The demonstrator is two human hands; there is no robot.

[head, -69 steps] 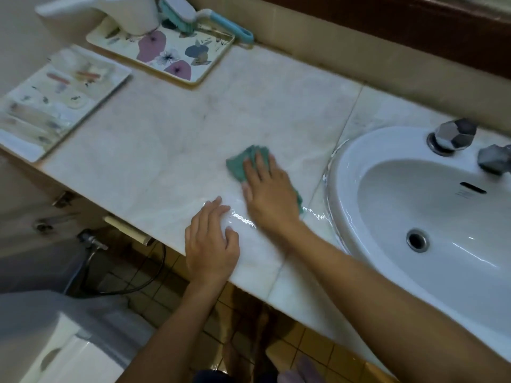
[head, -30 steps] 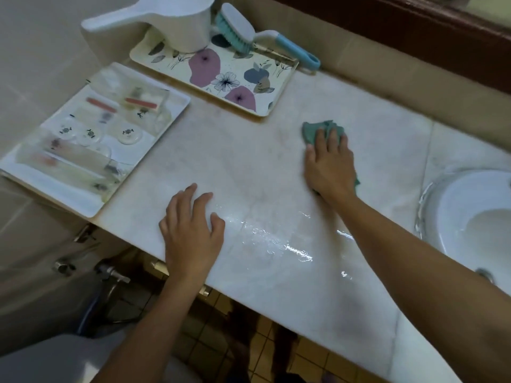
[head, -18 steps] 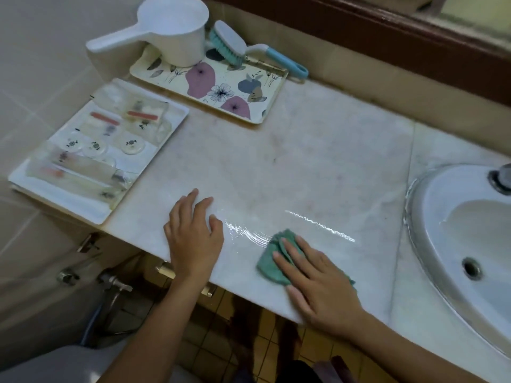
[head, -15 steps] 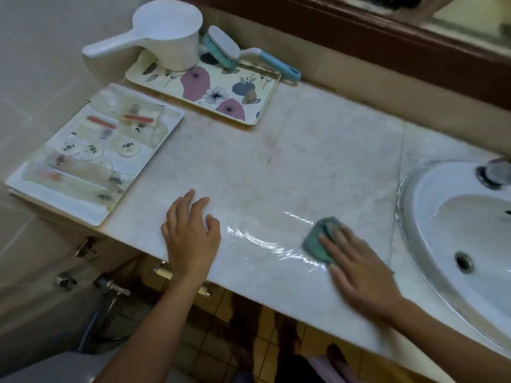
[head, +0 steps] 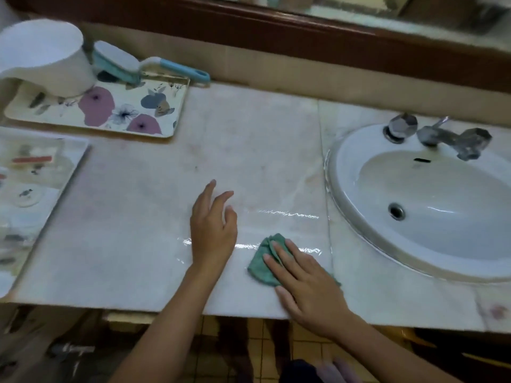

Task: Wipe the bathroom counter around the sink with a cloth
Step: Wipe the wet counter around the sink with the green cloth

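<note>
A pale marble counter [head: 249, 150] runs left of a white oval sink [head: 340, 172]. My right hand [head: 307, 283] lies flat on a crumpled green cloth [head: 262, 264], pressing it to the counter near the front edge, just left of the sink. My left hand [head: 213, 228] rests on the counter to the left of the cloth, fingers spread, holding nothing. Wet streaks glisten on the marble between and beyond the two hands.
A floral tray [head: 166, 125] at the back left carries a white scoop [head: 47, 56] and a blue scrub brush [head: 132, 64]. A white tray of wrapped toiletries [head: 41, 172] sits at the left edge. Metal taps [head: 431, 134] stand behind the basin. Tiled floor shows below the counter edge.
My right hand has swept the cloth from the back of the counter to the front and now sits close to the left hand. The view has shifted right, showing more of the sink.
</note>
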